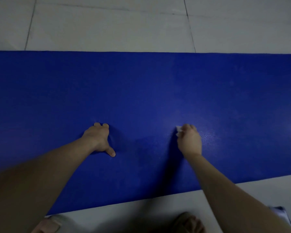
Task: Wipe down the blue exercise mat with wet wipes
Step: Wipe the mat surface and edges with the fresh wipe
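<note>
The white wet wipe (178, 130) sits bunched under the fingers (189, 127) of the right hand (190, 142), which curl down and clamp it against the blue exercise mat (141, 84); only a crumpled corner shows at their left edge. That arm reaches forward from the lower right, knuckles up. The left hand (97, 138) presses on the mat well apart from the wipe, holding nothing, thumb (112, 152) spread sideways. The mat lies flat across the tiled floor (107, 22)
</note>
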